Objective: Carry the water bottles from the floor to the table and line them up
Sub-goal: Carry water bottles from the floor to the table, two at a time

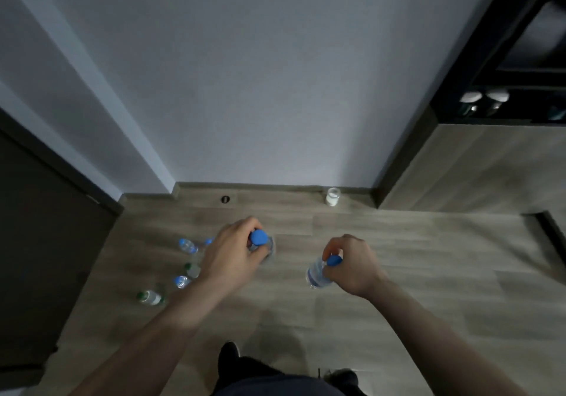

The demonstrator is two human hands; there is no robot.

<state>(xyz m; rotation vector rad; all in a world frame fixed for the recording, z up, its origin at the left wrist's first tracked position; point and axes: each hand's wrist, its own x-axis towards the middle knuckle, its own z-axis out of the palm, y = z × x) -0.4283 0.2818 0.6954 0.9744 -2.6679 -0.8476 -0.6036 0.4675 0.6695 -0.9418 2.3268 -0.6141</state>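
The floor (398, 273) carries several bottles (183, 281) at left, not yet moved. No surface is in view. The left hand (232, 253) grasps one bottle (260, 241) near its cap; the right hand (352, 262) grasps another (318, 273), both lifted.

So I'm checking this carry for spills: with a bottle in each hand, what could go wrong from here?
1. Each grip is high up by the blue cap: the left hand and right hand could let a bottle slip or swing.
2. The right-hand bottle hangs tilted, so it may twist loose.
3. Several bottles on the floor stand close by the left arm, and a careless step might topple them.
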